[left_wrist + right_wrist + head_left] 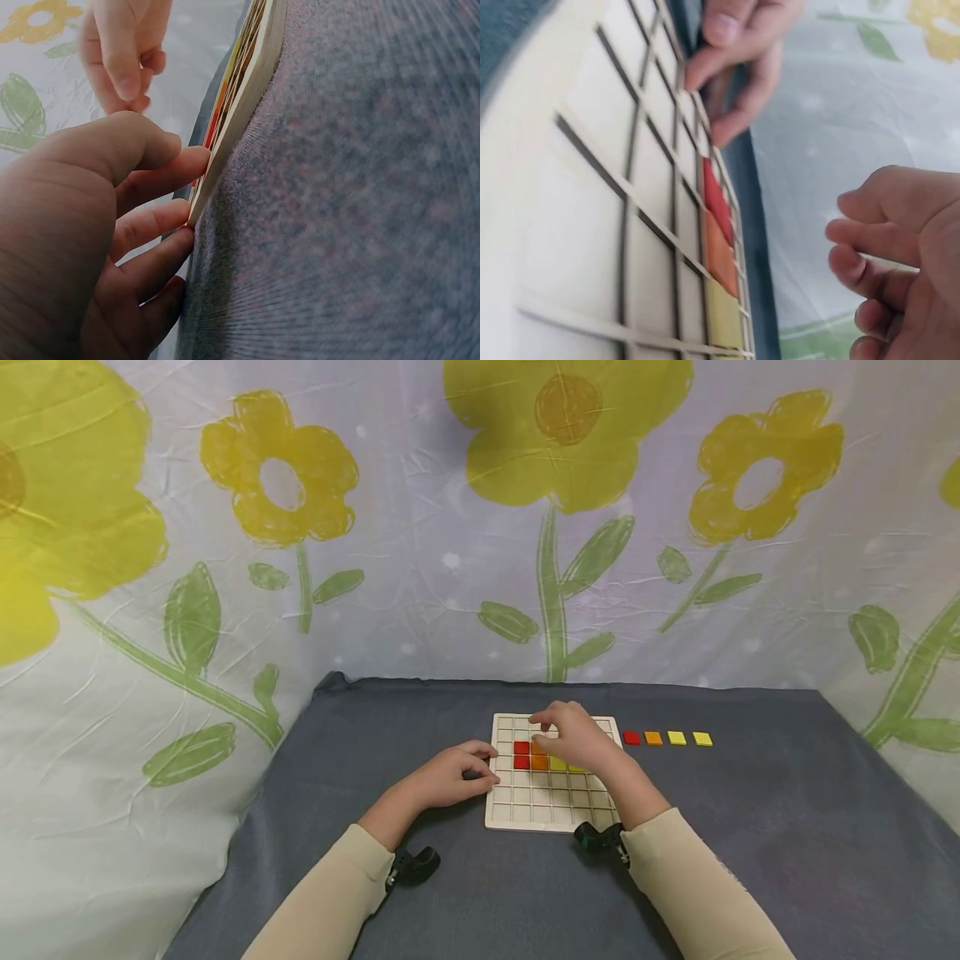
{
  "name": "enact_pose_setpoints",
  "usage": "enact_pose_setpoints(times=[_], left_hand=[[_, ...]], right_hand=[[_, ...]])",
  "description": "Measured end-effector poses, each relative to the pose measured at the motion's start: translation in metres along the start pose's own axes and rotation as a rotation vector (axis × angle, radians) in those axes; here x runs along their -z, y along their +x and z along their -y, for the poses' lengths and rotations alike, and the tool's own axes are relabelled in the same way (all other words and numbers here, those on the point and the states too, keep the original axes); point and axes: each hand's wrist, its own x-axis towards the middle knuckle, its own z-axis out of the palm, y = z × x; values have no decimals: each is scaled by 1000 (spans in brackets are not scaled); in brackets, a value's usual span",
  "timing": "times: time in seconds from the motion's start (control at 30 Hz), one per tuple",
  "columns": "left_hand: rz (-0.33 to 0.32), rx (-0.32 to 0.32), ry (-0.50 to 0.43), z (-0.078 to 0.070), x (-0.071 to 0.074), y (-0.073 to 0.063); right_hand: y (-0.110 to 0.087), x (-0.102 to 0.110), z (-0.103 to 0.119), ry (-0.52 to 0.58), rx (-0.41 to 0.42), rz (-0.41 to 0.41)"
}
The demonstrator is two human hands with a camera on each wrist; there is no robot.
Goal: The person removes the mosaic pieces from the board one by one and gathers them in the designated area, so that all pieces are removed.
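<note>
A square wooden grid board (517,814) lies flat on the cloth. Red tiles (521,762), orange tiles (539,763) and yellow tiles (557,765) fill neighbouring cells near its middle; the right hand partly covers the upper row. My left hand (444,777) touches the board's left edge with its fingertips, and the left wrist view shows these fingers (161,225) against the rim. Over the board's upper part hovers my right hand (576,739), fingers loosely bent. In the right wrist view no tile shows between that hand's thumb and fingers (870,232).
To the right of the board, a loose red tile (632,737), an orange tile (653,737) and two yellow tiles (677,737) lie in a row on the dark grey cloth (480,893). A flower-printed curtain (405,568) rises behind and at both sides.
</note>
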Motion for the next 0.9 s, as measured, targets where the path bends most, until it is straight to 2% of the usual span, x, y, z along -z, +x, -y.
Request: enact_pose_setpoints(times=[0.27, 0.43, 0.73, 0.9], left_hand=[[0, -22, -1, 0, 1, -1], [-10, -29, 4, 0, 1, -1], [-14, -32, 9, -1, 1, -2], [-13, -30, 1, -2, 2, -3]], right_hand=[[2, -21, -2, -162, -33, 90], [2, -30, -6, -227, -40, 93], [3, -34, -8, -203, 16, 15], [6, -34, -5, -145, 46, -23]])
